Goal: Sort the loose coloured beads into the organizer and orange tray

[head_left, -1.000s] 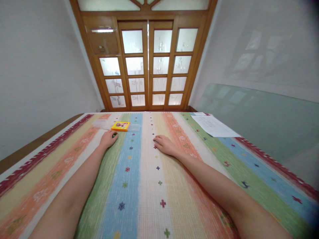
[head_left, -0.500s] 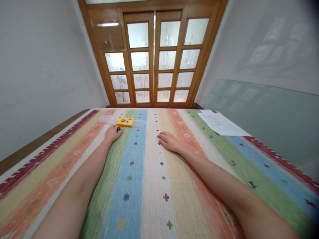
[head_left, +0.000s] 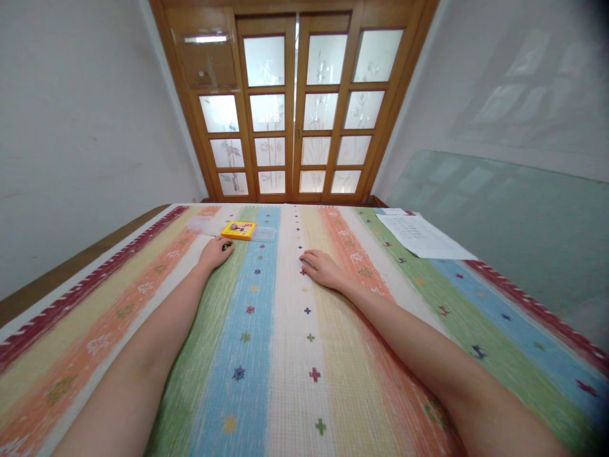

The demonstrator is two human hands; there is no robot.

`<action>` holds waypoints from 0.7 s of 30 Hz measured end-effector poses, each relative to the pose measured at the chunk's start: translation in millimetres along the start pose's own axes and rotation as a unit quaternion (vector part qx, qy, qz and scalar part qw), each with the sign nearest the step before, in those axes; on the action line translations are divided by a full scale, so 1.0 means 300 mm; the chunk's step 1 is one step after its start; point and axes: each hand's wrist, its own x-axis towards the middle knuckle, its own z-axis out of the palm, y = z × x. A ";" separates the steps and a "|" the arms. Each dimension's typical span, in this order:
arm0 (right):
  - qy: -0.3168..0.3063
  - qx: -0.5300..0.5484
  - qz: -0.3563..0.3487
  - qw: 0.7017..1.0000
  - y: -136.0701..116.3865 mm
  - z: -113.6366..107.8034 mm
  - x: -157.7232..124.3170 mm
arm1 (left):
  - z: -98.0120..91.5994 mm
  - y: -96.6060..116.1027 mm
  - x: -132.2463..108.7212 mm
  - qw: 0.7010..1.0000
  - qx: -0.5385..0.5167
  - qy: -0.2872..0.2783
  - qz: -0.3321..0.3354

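My left hand [head_left: 216, 253] rests on the striped cloth with its fingers curled round a small dark thing [head_left: 227, 246] that shows some green; its kind is too small to make out. Just beyond that hand lies a flat yellow box [head_left: 238, 230] with a printed picture on top. Clear plastic pieces, one on the left [head_left: 204, 225] and one on the right [head_left: 264, 234], lie beside the box. My right hand [head_left: 321, 269] lies palm down on the white stripe, fingers loosely stretched, holding nothing that I can see.
A striped, patterned tablecloth [head_left: 290, 355] covers the table. Printed white sheets [head_left: 419, 236] lie near its right edge. A pale glass panel [head_left: 514, 222] stands on the right, and wooden doors with glass panes [head_left: 291, 108] are behind the table.
The view has tipped very slightly. Both hands, the box and the plastic pieces keep their places on the cloth.
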 end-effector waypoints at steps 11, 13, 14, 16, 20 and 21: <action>0.008 -0.001 -0.004 1.000 0.000 0.004 -0.003 | -0.054 0.123 -0.013 0.999 0.010 0.023 0.034; 0.007 -0.005 -0.001 1.000 -0.005 0.002 -0.003 | -0.053 0.210 -0.026 0.995 -0.020 -0.012 0.093; 0.007 -0.007 0.001 1.000 -0.008 0.001 -0.003 | -0.047 0.260 -0.037 0.990 -0.035 -0.041 0.131; 0.003 -0.013 0.004 1.000 -0.015 -0.002 -0.002 | -0.026 0.363 -0.067 0.977 -0.045 -0.086 0.188; -0.016 -0.028 0.011 0.999 -0.033 -0.010 -0.009 | 0.016 0.531 -0.128 0.972 -0.015 -0.154 0.180; -0.026 -0.033 0.011 0.999 -0.037 -0.012 -0.014 | 0.022 0.558 -0.137 0.971 -0.010 -0.173 0.167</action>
